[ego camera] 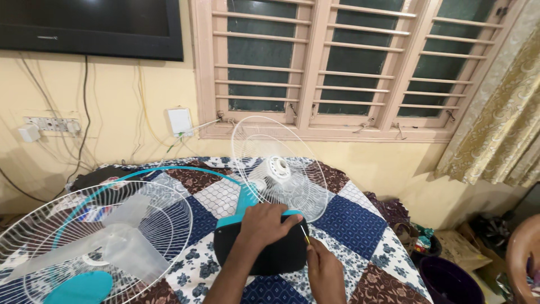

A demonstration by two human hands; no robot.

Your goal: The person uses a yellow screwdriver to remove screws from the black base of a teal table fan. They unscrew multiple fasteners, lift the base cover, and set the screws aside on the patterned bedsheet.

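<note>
Left hand [264, 222] lies flat on the black rounded fan motor housing [275, 253], fingers spread and pressing down, gripping nothing; that housing sits at centre on the patchwork quilt bed [360, 225]. Right hand [323, 270], at 5 o'clock from the left, has its fingers pinched shut on a thin yellow-handled screwdriver [304, 234], tip touching the housing's right edge. Both forearms are cut off by the bottom edge, and the housing's middle is hidden under the left hand. At 12 o'clock from the hands, a white wire rear fan guard [278, 169] stands tilted on a teal neck [246, 200]. At 9 o'clock lies a white wire front guard [169, 225] over translucent blades [126, 242], cropped at the frame's left. Behind, a cream wall [112, 107], a barred pink-framed window [349, 67], a dark screen [90, 25] cut off at top, patterned curtain [500, 118] at 2 o'clock. Clutter at lower right is hard to make out.
</note>
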